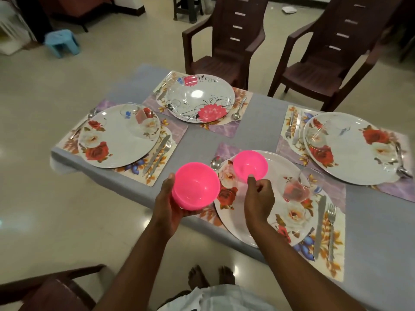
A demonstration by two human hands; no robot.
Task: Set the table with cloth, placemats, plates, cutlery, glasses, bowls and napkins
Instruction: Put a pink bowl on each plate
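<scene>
Head view: grey cloth (pixel 258 122) covers the table, which stands on a pale tiled floor with two brown plastic chairs (pixel 226 37) on the far side.

Left hand (pixel 170 205): fingers curled under and around a stack of pink bowls (pixel 196 186), thumb against the near-left rim. The stack is held above the table's near edge, clear of the cloth.

Right hand (pixel 258 198): thumb and fingertips come together at the near rim of a single pink bowl (pixel 251 165). Whether they pinch the rim or merely touch it cannot be told. This bowl sits over the far-left part of the nearest plate (pixel 265 221); whether it rests on the plate cannot be told.

Relative to the right hand:
- Directly beneath: the nearest plate, floral, on its placemat (pixel 334 250).
- Just right: a glass (pixel 296 187) lying on that plate.
- Further right: a knife (pixel 320 225) and fork (pixel 331 230) on the placemat.
- Just beyond the single bowl, to its left: a spoon (pixel 215 163).

Relative to the left hand:
- Beyond and left: a rose-patterned plate (pixel 112 142) carrying a glass, cutlery on both sides.
- Far beyond: a pink-flowered plate (pixel 202 102).

Far right: a fourth plate (pixel 352 149) with a glass.
</scene>
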